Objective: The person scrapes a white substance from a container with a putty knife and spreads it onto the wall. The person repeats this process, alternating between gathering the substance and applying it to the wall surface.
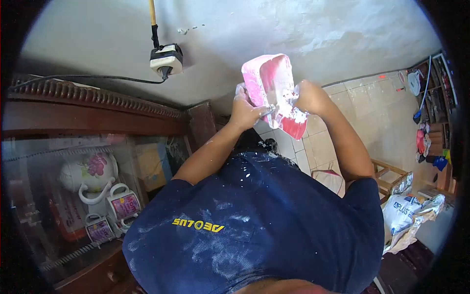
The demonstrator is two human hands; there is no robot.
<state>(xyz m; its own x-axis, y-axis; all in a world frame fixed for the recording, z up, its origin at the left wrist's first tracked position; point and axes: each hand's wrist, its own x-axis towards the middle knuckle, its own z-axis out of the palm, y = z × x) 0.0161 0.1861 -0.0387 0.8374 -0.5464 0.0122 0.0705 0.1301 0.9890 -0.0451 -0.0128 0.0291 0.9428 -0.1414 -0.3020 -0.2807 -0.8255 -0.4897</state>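
My left hand (246, 111) is closed round the side of a pink plastic tub (253, 84), thumb over its rim. The tub is tilted, its open side facing right. White paste (283, 100) coats its inside. My right hand (312, 98) is at the tub's right side, fingers curled in and whitened with paste. Just below those fingers, a flat red piece (294, 128) smeared with white juts out at the tub's lower end. What the right fingers grip is hidden, and I cannot tell what it is.
A wall (333, 29) with damp-looking patches rises ahead. On it hangs a power socket (166, 60) with a plugged-in black cable. To the left stands a wooden glass cabinet (49, 115) holding mugs. Floor tiles (364, 105), a white sack (402, 211) and cluttered shelves (433, 115) lie right.
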